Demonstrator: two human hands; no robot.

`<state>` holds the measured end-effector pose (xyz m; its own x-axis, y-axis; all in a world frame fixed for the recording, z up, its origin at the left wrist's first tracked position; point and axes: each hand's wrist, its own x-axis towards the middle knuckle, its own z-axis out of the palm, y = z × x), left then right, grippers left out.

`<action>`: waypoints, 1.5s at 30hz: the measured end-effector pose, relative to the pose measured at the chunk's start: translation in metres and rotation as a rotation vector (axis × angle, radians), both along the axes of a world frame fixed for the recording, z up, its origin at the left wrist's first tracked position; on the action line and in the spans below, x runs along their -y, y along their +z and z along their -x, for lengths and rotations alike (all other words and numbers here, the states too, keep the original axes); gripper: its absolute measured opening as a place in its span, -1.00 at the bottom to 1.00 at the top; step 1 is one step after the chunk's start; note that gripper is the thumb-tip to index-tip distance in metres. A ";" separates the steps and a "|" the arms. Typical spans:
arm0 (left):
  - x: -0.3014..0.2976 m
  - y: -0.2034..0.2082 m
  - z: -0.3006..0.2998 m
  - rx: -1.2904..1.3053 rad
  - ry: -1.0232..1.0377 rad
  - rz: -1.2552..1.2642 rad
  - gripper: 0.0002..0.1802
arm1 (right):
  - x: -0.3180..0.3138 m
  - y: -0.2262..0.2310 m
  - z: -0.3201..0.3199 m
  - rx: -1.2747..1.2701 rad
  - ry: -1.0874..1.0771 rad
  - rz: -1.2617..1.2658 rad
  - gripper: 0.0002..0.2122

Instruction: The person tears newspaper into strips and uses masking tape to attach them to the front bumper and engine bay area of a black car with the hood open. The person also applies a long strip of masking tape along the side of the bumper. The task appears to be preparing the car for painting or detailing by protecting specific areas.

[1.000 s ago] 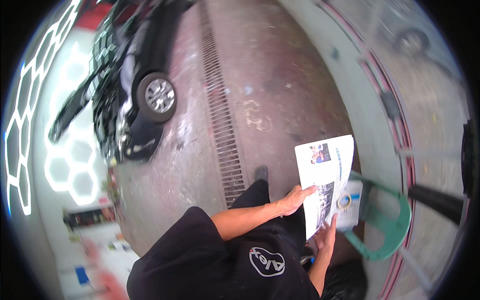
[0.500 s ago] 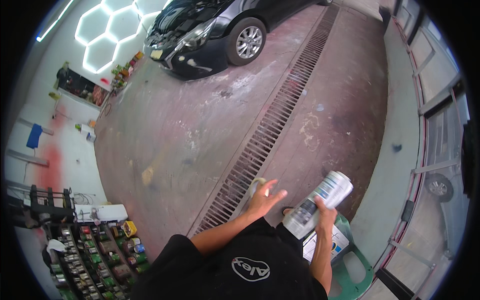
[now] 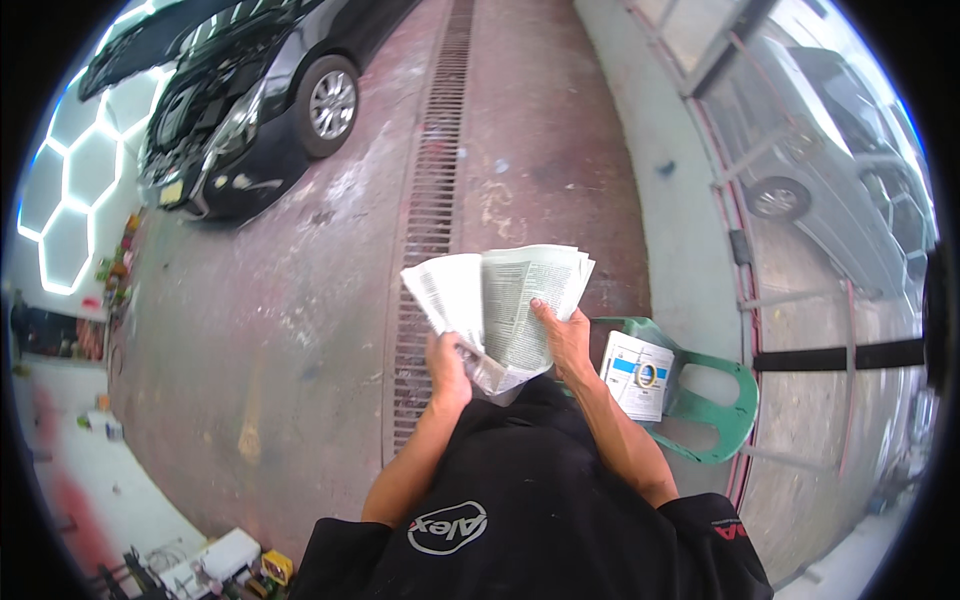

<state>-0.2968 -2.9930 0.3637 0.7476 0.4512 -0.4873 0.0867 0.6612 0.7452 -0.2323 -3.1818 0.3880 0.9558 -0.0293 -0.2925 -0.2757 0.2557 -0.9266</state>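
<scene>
A newspaper [image 3: 520, 300] is spread partly open in front of my body, its pages fanned and creased. My left hand [image 3: 447, 372] is closed on its lower left edge, slightly blurred. On its right side my right hand [image 3: 568, 345] grips the sheets, the thumb lying on the printed page and the fingers hidden behind. Right of that hand stands a green plastic chair [image 3: 738, 405]. It bears a stack of printed paper [image 3: 628, 385]. A ring shape [image 3: 645, 375] shows on the stack; I cannot tell whether it is a tape roll or print.
A metal drain grate [image 3: 432, 200] runs along the floor ahead. A black car [image 3: 270, 130] with its hood up stands at the far left. A glazed partition [image 3: 745, 250] lines the right side. A yellow container [image 3: 277, 567] and other clutter sit at lower left.
The rolled newspaper has been opened out, and my left hand has come onto it. The light-coloured tape roll at my left hand no longer shows there. The view has swung to the right.
</scene>
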 end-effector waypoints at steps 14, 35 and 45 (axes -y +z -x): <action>0.223 0.027 -0.090 0.117 -0.748 -0.186 -0.92 | 0.280 -0.176 0.138 -0.570 -0.890 -0.341 -0.61; 0.440 0.100 -0.147 0.703 -1.232 -0.562 -0.85 | 0.481 -0.259 0.209 -0.469 -1.357 -0.201 -0.57; 0.297 0.203 -0.231 0.896 -0.836 -0.778 -0.72 | 0.433 -0.010 0.076 0.090 -1.788 0.801 -0.48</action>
